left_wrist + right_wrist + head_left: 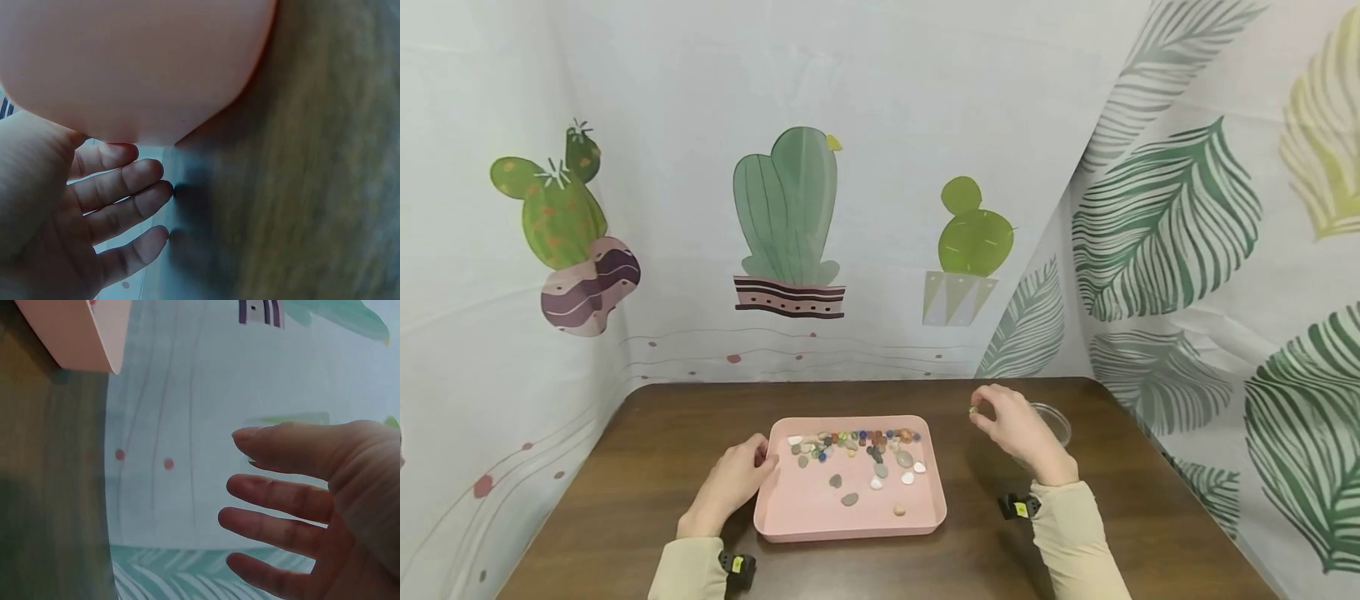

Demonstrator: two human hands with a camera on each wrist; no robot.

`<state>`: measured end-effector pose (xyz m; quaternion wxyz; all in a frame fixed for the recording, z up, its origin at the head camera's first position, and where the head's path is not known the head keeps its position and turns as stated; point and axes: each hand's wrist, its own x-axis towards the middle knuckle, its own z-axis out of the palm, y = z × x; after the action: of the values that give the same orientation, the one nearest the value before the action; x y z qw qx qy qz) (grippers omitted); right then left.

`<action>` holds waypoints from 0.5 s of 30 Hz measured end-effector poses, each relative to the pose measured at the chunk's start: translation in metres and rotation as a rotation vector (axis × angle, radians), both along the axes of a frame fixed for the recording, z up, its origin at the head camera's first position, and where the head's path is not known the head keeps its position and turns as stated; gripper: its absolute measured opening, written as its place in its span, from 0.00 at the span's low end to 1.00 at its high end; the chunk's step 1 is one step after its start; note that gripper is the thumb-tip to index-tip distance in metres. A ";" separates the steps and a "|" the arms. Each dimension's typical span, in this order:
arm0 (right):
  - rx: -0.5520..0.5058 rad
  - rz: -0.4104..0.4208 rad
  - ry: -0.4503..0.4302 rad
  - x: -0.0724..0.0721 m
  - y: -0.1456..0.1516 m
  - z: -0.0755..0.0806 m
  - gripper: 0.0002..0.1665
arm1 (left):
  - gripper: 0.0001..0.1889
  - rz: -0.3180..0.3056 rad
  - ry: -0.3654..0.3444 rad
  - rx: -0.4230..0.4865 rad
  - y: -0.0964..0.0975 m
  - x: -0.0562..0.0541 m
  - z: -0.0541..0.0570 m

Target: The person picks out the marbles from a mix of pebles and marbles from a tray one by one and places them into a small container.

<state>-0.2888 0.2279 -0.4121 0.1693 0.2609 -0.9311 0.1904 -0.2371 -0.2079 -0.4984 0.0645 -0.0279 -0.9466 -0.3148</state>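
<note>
The left hand [728,482] held the pink tray [805,508] at its left wall, the thumb over the rim on the inner side and the other fingers outside, slightly bent and spread. The right hand [1017,427] was raised above the far right of the worktop [640,475], with a small yellow-green bead [973,409] pinched between thumb and index finger; its other three fingers were loosely extended and a little apart. In the right wrist view the bead could not be made out.

A clear round dish [1063,419] stood to the right of that hand, partly hidden by it. The tray lay around the middle of the worktop. Coloured beads [862,435] and pebbles crowded its far side, white stones [907,478] lay toward the right, two grey stones [849,499] nearer the middle, and one tan stone [899,510] near the right near corner.
</note>
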 end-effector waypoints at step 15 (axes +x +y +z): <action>-0.080 -0.109 -0.049 0.001 0.043 0.007 0.08 | 0.06 0.001 -0.004 0.019 0.001 0.001 0.001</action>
<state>-0.2880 0.2709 -0.4048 0.1667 0.1983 -0.9394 0.2243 -0.2358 -0.2065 -0.4978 0.0628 -0.0263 -0.9437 -0.3236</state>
